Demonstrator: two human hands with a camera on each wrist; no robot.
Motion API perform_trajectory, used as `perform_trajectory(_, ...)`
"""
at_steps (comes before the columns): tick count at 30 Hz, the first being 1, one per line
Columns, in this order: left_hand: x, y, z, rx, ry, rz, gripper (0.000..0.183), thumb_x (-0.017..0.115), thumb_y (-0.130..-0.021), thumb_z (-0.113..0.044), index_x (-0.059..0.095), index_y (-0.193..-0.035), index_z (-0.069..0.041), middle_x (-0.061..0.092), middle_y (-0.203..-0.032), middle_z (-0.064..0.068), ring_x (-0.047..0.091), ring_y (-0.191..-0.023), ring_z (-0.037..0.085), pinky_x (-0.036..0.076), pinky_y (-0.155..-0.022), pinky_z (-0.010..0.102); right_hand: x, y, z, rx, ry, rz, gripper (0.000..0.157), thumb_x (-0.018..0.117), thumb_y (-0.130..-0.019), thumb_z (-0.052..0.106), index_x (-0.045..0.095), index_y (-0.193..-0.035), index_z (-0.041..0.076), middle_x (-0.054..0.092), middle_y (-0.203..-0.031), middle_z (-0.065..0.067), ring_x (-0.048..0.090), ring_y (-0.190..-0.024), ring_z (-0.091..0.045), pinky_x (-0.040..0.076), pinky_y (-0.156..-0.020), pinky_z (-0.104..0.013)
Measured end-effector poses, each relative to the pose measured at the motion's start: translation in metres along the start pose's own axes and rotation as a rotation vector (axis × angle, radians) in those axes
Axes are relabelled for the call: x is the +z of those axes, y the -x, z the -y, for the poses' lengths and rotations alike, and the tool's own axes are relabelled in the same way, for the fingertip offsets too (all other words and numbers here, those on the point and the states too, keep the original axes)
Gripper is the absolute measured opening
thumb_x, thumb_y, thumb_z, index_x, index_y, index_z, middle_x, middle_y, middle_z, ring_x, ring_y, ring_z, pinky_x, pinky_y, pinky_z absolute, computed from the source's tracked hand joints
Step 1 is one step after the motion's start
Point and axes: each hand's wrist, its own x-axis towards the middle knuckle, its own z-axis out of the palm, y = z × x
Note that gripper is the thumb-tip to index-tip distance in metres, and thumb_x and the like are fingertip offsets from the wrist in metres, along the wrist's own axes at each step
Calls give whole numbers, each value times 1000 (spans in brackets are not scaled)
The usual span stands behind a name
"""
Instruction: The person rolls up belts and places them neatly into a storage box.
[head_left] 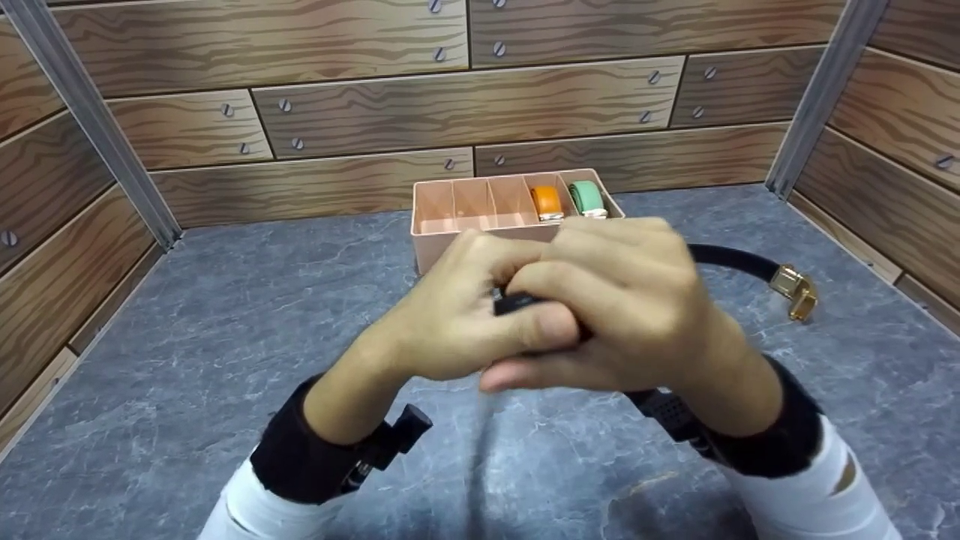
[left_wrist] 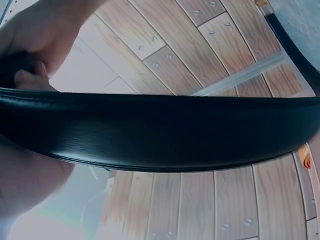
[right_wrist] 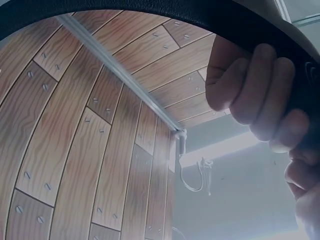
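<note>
My left hand (head_left: 450, 322) and right hand (head_left: 630, 307) meet in the middle of the head view, both gripping a black belt (head_left: 517, 302). Most of the gripped part is hidden by the fingers and thumbs. To the right, the strap emerges behind my right hand and ends in a gold buckle (head_left: 787, 283) near the tabletop. Another dark, blurred length hangs below the hands. In the left wrist view the smooth strap (left_wrist: 165, 132) stretches wide across the picture. Curled fingers (right_wrist: 255, 95) hold the strap in the right wrist view.
Behind the hands stands a pink divided box (head_left: 450, 236). Its right compartments hold a rolled orange belt (head_left: 547, 201) and a rolled green belt (head_left: 587, 196). Wood-patterned walls (head_left: 360, 124) enclose the grey marbled tabletop (head_left: 247, 300) at the back and sides.
</note>
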Motion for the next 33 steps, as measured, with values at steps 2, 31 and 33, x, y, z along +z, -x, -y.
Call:
perform_trajectory(2, 0, 0, 1, 8, 64, 22, 78, 39, -89, -78, 68, -87, -5, 64, -76, 2, 59, -63, 11, 48, -53, 29, 0, 1, -3, 37, -28, -36, 58, 90, -55, 60, 73, -76, 8, 60, -65, 2, 46, -50, -13, 42, -46, -28)
perform_trajectory(31, 6, -2, 2, 86, -18, -24, 72, 42, -91, -75, 66, -87, -7, 64, -76, -1, 59, -65, 5, 49, -55, 25, 14, 1, 1, -44, 176, -223, 78, 71, -52, 86, 67, -64, 9, 53, -57, 0, 39, -45, -15, 27, -36, -32)
perform_trajectory(33, 7, -1, 1, 68, -71, -62, 71, 45, -88, -77, 69, -88, -10, 66, -78, -4, 61, -68, 3, 50, -57, 24, 13, -2, 2, -49, 171, -202, 82, 69, -51, 88, 69, -67, 8, 58, -60, -1, 44, -45, -16, 32, -36, -33)
